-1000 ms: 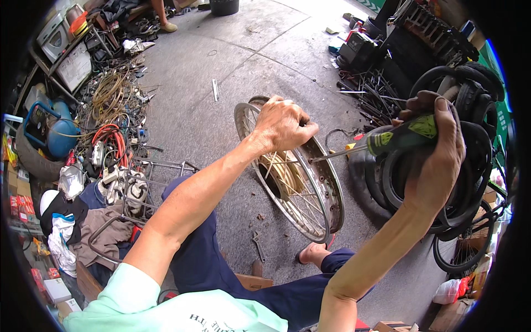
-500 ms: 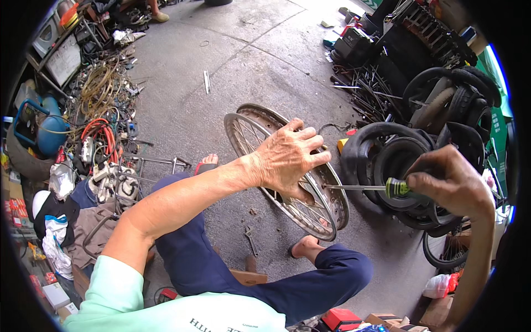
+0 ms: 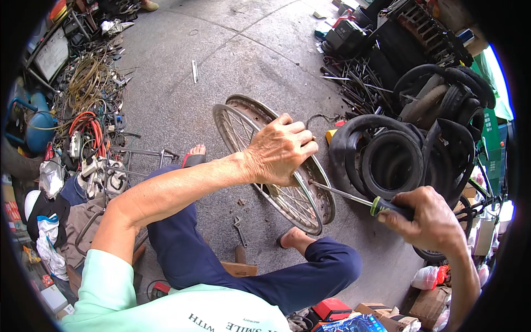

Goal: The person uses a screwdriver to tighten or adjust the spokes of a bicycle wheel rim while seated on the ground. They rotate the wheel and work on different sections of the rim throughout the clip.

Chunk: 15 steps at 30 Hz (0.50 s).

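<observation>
My left hand (image 3: 282, 149) grips the upper side of a spoked metal wheel (image 3: 224, 124), its fingers curled over the rim. A second, rusty rim (image 3: 326, 207) with holes along its band stands close beside the spoked one, tilted between my feet. My right hand (image 3: 420, 218) is closed round the dark green-and-black handle of a screwdriver (image 3: 354, 196), whose long shaft reaches left to the rusty rim just below my left hand; whether its tip is inside a hole I cannot tell. An adjustable wrench (image 3: 241, 232) lies on the concrete below the wheel.
Black tyres and tubes (image 3: 392, 160) are piled at the right, with metal rods (image 3: 359, 83) behind. Tangled cables, hoses (image 3: 88, 124), a blue tank (image 3: 38, 124) and cloths line the left. A wooden board (image 3: 240, 269) is under me. Another person's foot (image 3: 148, 5) is at the top.
The screwdriver has swung from pointing down-left to pointing up-left, as my right hand dropped lower. My left hand shifted down and then slightly back up, and the wheel sits further left in view.
</observation>
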Tool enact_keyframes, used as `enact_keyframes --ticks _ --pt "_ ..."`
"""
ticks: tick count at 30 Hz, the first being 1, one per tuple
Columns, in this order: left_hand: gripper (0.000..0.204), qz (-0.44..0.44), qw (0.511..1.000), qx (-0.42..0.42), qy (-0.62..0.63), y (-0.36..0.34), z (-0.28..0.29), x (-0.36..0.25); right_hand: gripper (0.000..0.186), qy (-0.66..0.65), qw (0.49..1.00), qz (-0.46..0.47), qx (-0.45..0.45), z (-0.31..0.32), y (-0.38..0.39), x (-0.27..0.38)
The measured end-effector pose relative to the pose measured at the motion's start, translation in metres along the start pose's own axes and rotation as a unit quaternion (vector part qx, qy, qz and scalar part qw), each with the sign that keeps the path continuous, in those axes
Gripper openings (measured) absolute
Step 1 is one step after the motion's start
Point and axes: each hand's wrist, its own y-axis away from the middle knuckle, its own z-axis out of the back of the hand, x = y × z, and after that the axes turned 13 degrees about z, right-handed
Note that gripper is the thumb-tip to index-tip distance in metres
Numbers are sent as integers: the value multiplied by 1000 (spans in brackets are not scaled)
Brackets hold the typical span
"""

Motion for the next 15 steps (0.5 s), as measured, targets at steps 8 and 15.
enact_keyframes --ticks 8,15 --pt "48 -16 998 53 -16 -5 0 -6 30 294 944 112 -104 -45 31 0" --pt "45 -38 995 89 3 -7 4 -1 43 -230 964 -132 -29 -28 24 -1"
